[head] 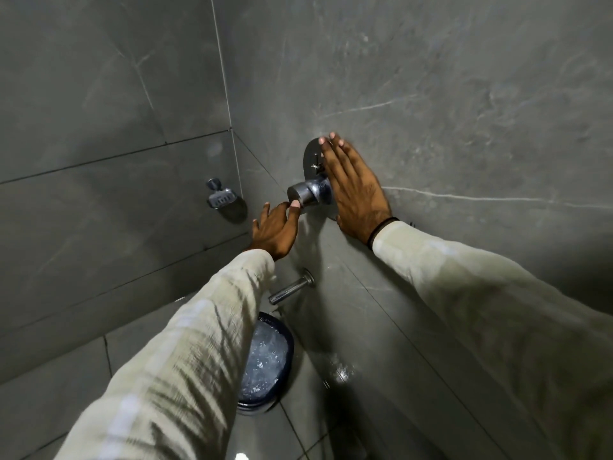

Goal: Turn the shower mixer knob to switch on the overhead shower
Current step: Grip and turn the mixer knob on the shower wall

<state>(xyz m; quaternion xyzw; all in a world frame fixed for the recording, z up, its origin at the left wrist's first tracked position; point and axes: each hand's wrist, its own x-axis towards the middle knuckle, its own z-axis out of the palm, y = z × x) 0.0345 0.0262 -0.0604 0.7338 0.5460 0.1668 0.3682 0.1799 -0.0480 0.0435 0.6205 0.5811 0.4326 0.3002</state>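
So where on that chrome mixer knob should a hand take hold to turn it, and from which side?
Take the mixer knob around its round cylindrical barrel, near the flat outer end that juts away from the wall. Come from the open left side, where the left hand already has a fingertip at its end. The right hand lies flat against the wall, blocking the other side. A wrap-around grip probably suits turning.
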